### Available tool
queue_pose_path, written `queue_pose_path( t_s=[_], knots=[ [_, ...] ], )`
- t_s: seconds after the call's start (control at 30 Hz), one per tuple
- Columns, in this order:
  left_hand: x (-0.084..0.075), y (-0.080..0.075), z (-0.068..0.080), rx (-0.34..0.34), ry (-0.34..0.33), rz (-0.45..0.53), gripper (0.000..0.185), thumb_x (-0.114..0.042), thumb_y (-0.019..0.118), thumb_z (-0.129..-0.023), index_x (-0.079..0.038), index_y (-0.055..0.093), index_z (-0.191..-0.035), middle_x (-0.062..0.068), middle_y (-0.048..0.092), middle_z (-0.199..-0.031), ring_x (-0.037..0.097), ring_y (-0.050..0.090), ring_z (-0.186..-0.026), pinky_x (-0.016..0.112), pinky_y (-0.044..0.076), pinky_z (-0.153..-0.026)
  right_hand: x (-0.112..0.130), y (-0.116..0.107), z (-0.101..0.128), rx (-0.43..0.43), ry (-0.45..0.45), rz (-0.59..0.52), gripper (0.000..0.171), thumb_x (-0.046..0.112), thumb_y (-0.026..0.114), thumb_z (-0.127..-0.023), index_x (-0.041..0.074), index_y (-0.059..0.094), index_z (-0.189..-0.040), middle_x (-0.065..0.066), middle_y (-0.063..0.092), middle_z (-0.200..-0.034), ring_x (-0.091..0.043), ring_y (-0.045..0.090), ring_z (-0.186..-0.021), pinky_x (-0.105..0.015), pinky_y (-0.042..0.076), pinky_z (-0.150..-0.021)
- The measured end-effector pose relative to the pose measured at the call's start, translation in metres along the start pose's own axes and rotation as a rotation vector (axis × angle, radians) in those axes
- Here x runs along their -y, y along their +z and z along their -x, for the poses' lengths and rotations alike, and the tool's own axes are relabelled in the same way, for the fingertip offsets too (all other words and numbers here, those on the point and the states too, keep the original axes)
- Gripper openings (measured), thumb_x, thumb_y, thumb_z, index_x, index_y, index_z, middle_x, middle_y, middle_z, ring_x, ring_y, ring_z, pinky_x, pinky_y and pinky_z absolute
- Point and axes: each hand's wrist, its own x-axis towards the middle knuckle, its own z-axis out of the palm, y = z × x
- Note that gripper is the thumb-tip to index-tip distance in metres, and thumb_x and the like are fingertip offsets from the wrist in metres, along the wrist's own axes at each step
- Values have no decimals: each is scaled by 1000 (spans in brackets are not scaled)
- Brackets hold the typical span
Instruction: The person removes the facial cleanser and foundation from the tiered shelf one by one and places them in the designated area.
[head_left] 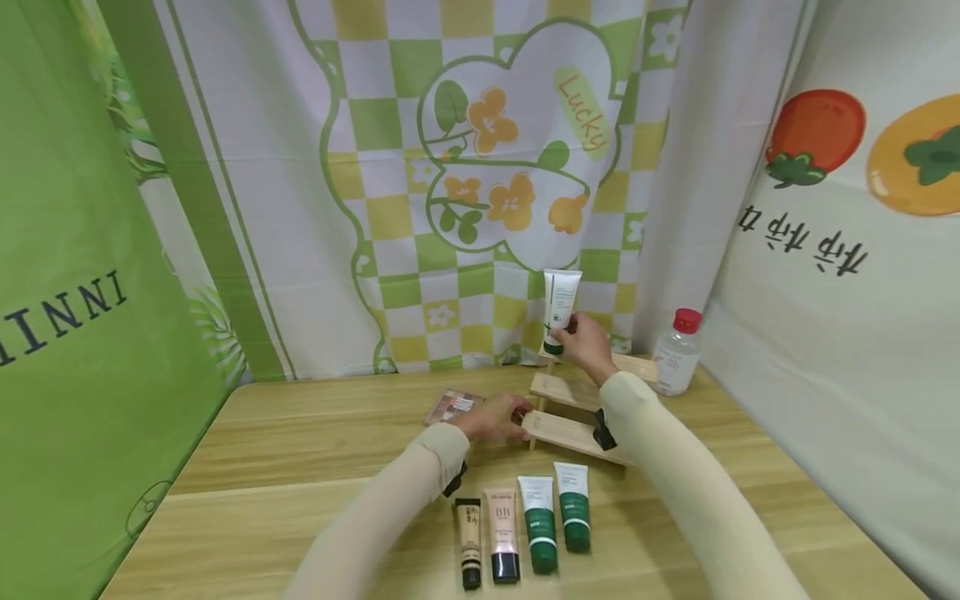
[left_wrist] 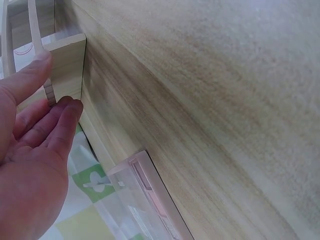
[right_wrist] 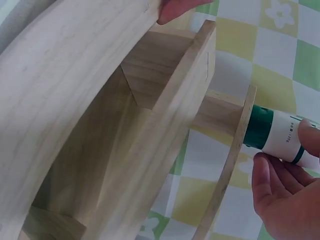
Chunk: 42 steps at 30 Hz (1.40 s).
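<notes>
My right hand [head_left: 588,343] pinches a white squeeze tube [head_left: 561,293] with a dark green cap. The tube stands upright, cap down, at the left end of the top step of a three-tier wooden display stand [head_left: 573,432]. In the right wrist view, the green cap [right_wrist: 259,126] meets the board of that step, with thumb and fingers round the tube's lower part. Lower down, my left hand [head_left: 493,418] grips the left end of the bottom step; in the left wrist view the thumb [left_wrist: 30,75] lies on the board's edge and the fingers curl beneath it.
An eyeshadow palette [head_left: 453,405] lies left of the stand. In front lie a beige tube [head_left: 469,533], a pink BB cream tube [head_left: 503,525] and two green-and-white tubes [head_left: 538,517]. A clear bottle with a red cap [head_left: 677,354] stands at the stand's right. Curtains surround the table [head_left: 315,450].
</notes>
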Motion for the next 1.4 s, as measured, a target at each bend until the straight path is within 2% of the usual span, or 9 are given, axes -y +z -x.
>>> queue_pose_path(
  t_s=[0.13, 0.23, 0.43, 0.6, 0.77, 0.9, 1.07, 1.23, 1.4],
  knots=[
    [-1, 0, -1, 11, -3, 3, 50, -9, 79, -83, 3, 59, -128, 14, 67, -110, 28, 65, -105, 23, 51, -86, -4, 0, 2, -10, -15, -11, 39, 23, 59, -98, -5, 53, -125, -23, 60, -120, -37, 57, -111, -49, 46, -94],
    [-1, 0, -1, 19, -21, 0, 51, -11, 78, -84, 1, 58, -129, 12, 67, -110, 25, 65, -104, 23, 51, -86, -9, -1, 7, -12, -32, -39, 40, 24, 58, -99, -4, 52, -126, -23, 60, -121, -36, 57, -111, -49, 47, -94],
    [1, 0, -1, 21, -55, 28, 52, -12, 77, -85, -1, 57, -132, 10, 68, -113, 18, 64, -103, 24, 51, -89, -5, -18, 30, -12, -40, -135, 46, 30, 57, -97, -2, 51, -130, -21, 59, -123, -34, 57, -113, -47, 48, -94],
    [2, -3, 2, 19, -68, 21, 54, -16, 76, -87, -3, 56, -135, 10, 65, -120, 21, 62, -111, 28, 51, -93, 1, -42, 74, 1, -88, -116, 44, 30, 61, -95, -4, 56, -123, -22, 63, -115, -33, 60, -104, -44, 50, -88],
    [0, -3, 4, 20, -72, 35, 53, -17, 76, -87, -5, 57, -134, 8, 65, -121, 20, 61, -110, 29, 51, -93, -9, -65, 133, 115, -110, -93, 34, 23, 65, -93, -6, 62, -110, -17, 67, -96, -24, 62, -84, -30, 51, -71],
    [-1, -4, 3, 29, -79, 29, 54, -18, 77, -86, -6, 57, -135, 6, 65, -116, 18, 61, -107, 27, 51, -91, -28, -76, 178, 245, -28, -77, 28, 21, 69, -90, -5, 64, -99, -8, 66, -84, -17, 61, -73, -27, 54, -62],
    [-4, -5, 5, 35, -85, 21, 55, -19, 77, -86, -6, 56, -136, 7, 65, -119, 20, 61, -111, 28, 50, -93, -56, -72, 217, 405, 104, -83, 23, 22, 69, -88, -1, 63, -86, -4, 61, -73, -17, 58, -66, -30, 55, -57],
    [-5, -7, 6, 37, -87, 11, 55, -19, 76, -87, -6, 56, -136, 8, 64, -122, 20, 60, -113, 29, 50, -95, -73, -56, 235, 511, 250, -52, 24, 25, 69, -88, 2, 64, -81, -3, 59, -69, -15, 58, -61, -30, 53, -55],
    [-3, -5, 6, 28, -80, 13, 53, -18, 76, -87, -6, 57, -135, 8, 65, -119, 19, 61, -110, 29, 50, -93, -81, -46, 240, 550, 303, -65, 24, 23, 68, -88, 0, 64, -82, -4, 62, -70, -12, 59, -57, -28, 53, -53]
  ],
)
